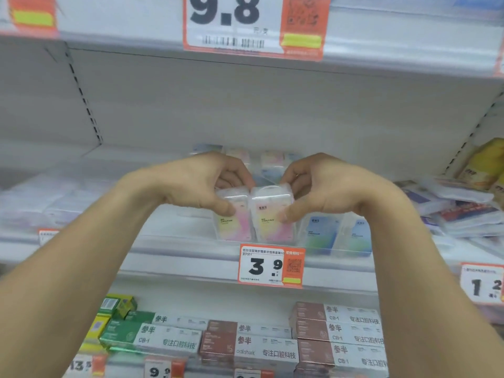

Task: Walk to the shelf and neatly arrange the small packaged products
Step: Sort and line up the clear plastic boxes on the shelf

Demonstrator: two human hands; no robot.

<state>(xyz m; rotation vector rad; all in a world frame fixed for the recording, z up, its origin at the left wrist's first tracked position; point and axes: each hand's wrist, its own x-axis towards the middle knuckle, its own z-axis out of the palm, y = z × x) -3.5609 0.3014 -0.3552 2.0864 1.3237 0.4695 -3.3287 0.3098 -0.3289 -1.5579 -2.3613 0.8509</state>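
While both hands [196, 184] pinch them, two packs [256, 214] stand upright.

White metal shelving [245, 110] fills the view under flat, even light, with a slotted upright [84, 99] on its pale back panel [272, 118].

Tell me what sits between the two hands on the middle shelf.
In the head view, two clear pink-yellow packs stand side by side between the left hand and right hand, each hand pinching one.
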